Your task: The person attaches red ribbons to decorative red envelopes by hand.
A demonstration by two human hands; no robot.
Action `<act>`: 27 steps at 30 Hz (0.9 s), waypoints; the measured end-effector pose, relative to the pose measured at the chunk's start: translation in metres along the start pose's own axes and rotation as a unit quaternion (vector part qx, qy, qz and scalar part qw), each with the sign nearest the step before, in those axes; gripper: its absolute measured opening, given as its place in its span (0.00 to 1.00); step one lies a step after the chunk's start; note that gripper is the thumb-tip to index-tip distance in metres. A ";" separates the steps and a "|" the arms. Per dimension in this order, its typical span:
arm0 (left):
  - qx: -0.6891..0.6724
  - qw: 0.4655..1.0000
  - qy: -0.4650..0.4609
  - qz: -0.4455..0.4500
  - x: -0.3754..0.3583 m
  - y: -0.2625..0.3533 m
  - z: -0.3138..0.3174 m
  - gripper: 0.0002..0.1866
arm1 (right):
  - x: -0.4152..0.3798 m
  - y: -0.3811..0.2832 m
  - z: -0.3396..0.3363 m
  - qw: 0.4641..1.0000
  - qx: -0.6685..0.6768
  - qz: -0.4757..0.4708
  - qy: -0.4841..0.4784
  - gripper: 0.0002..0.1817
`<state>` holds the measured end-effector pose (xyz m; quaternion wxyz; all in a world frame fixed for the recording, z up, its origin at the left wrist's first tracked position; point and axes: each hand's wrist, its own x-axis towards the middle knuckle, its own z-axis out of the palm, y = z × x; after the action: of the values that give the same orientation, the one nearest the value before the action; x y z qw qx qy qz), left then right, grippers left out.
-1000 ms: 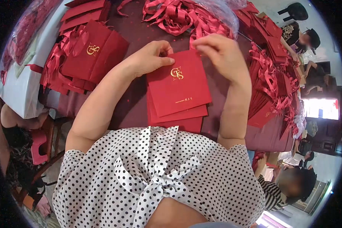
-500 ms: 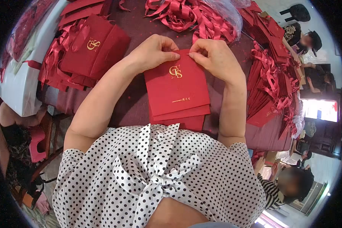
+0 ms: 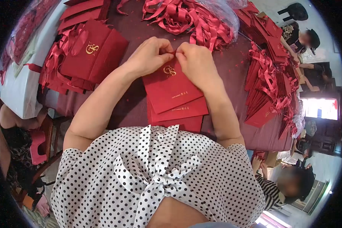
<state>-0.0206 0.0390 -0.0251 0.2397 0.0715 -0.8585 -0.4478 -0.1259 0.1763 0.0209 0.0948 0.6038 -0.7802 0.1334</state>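
A flat red paper gift bag (image 3: pixel 174 89) with gold lettering lies tilted on top of a few more red bags (image 3: pixel 185 111) in front of me. My left hand (image 3: pixel 152 55) pinches at its top edge, thumb and fingers closed. Close beside it, my right hand (image 3: pixel 195 65) is also closed at that edge and covers the bag's upper right part. The fingertips nearly meet, and whatever small thing may be between them is hidden.
Red bags with ribbon handles (image 3: pixel 88 51) stand to the left. A heap of red ribbons (image 3: pixel 178 18) with clear plastic lies at the back. Stacked red bags (image 3: pixel 263 89) fill the right side of the cloth-covered table (image 3: pixel 125 104). Other people (image 3: pixel 292 182) sit around it.
Both hands have come closer together; my right hand moved left and now covers part of the top bag. That bag has turned counterclockwise, showing more of the bag beneath.
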 end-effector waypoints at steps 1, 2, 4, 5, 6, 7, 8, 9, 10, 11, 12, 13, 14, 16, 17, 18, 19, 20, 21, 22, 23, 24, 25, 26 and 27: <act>-0.028 0.998 -0.021 -0.047 0.000 0.007 -0.006 0.06 | 0.001 0.008 -0.003 0.988 0.145 0.045 -0.018 0.06; -0.053 0.996 -0.045 -0.048 0.000 0.008 -0.007 0.06 | 0.001 0.015 -0.006 0.953 0.286 0.089 -0.036 0.09; -0.145 0.981 -0.107 -0.072 0.001 0.001 -0.002 0.07 | -0.003 0.018 -0.015 0.940 0.305 0.123 -0.095 0.12; -0.145 0.981 -0.106 -0.073 0.000 0.001 -0.003 0.07 | -0.008 0.020 -0.010 0.956 0.267 0.088 -0.088 0.12; -0.140 0.979 -0.141 -0.056 0.000 0.001 -0.005 0.09 | -0.012 0.021 -0.007 0.965 0.242 0.064 -0.077 0.11; -0.134 0.974 -0.177 -0.039 -0.001 0.004 -0.009 0.10 | -0.014 0.019 -0.007 0.965 0.244 0.066 -0.076 0.11; -0.186 0.952 -0.214 -0.117 -0.002 0.009 -0.017 0.11 | -0.014 0.017 -0.010 0.963 0.254 0.053 -0.074 0.11; -0.226 0.935 -0.231 -0.144 0.001 0.012 -0.027 0.09 | -0.014 0.015 -0.014 0.961 0.265 0.041 -0.071 0.11; -0.266 0.916 -0.248 -0.171 0.003 0.014 -0.032 0.08 | -0.014 0.015 -0.016 0.960 0.267 0.044 -0.068 0.11; -0.312 0.914 -0.203 -0.163 0.001 0.013 -0.027 0.07 | -0.014 0.014 -0.019 0.953 0.294 0.044 -0.059 0.11; -0.310 0.914 -0.205 -0.163 0.002 0.012 -0.027 0.07 | -0.013 0.014 -0.021 0.945 0.321 0.042 -0.048 0.11; -0.265 0.933 -0.218 -0.109 0.005 0.010 -0.029 0.08 | -0.013 0.013 -0.023 0.945 0.321 0.042 -0.046 0.11; -0.219 0.947 -0.229 -0.054 0.006 0.009 -0.031 0.08 | -0.013 0.012 -0.025 0.941 0.333 0.035 -0.057 0.11; -0.205 0.951 -0.227 -0.053 0.005 0.008 -0.025 0.09 | -0.014 0.011 -0.025 0.936 0.343 0.029 -0.067 0.10; -0.142 0.968 -0.206 0.000 0.004 0.008 -0.024 0.08 | -0.014 0.010 -0.023 0.934 0.351 0.026 -0.068 0.10; -0.078 0.979 -0.183 0.052 0.004 0.007 -0.022 0.07 | -0.015 0.010 -0.022 0.931 0.358 0.024 -0.069 0.11; -0.076 0.979 -0.169 0.086 0.005 0.003 -0.021 0.04 | -0.015 0.010 -0.023 0.931 0.358 0.025 -0.070 0.11; -0.077 0.979 -0.168 0.086 0.006 0.004 -0.023 0.04 | -0.015 0.010 -0.027 0.933 0.349 0.013 -0.087 0.11; -0.015 0.979 -0.144 0.143 0.007 0.008 -0.028 0.05 | -0.015 0.011 -0.029 0.934 0.341 0.001 -0.104 0.12; 0.047 0.972 -0.118 0.199 0.008 0.011 -0.032 0.05 | -0.015 0.012 -0.027 0.934 0.341 0.000 -0.104 0.12; 0.048 0.975 -0.101 0.192 0.009 0.009 -0.037 0.06 | -0.015 0.015 -0.024 0.949 0.303 0.005 -0.090 0.13; 0.110 0.971 -0.039 0.206 0.011 -0.011 -0.040 0.06 | -0.016 0.017 -0.020 0.962 0.263 0.010 -0.077 0.14; 0.151 0.978 -0.031 0.143 0.014 -0.019 -0.055 0.05 | -0.016 0.022 -0.018 0.963 0.260 0.024 -0.063 0.13; 0.152 0.985 -0.003 0.086 0.013 -0.021 -0.066 0.05 | -0.017 0.024 -0.020 0.963 0.261 0.022 -0.063 0.13; 0.175 0.983 0.034 0.054 0.011 -0.019 -0.071 0.06 | -0.016 0.028 -0.022 0.960 0.270 0.029 -0.062 0.12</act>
<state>0.0016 -0.0284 -0.0017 0.2763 0.0815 -0.9174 -0.2746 -0.1488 0.2049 0.0345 -0.1245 0.5907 -0.7368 0.3045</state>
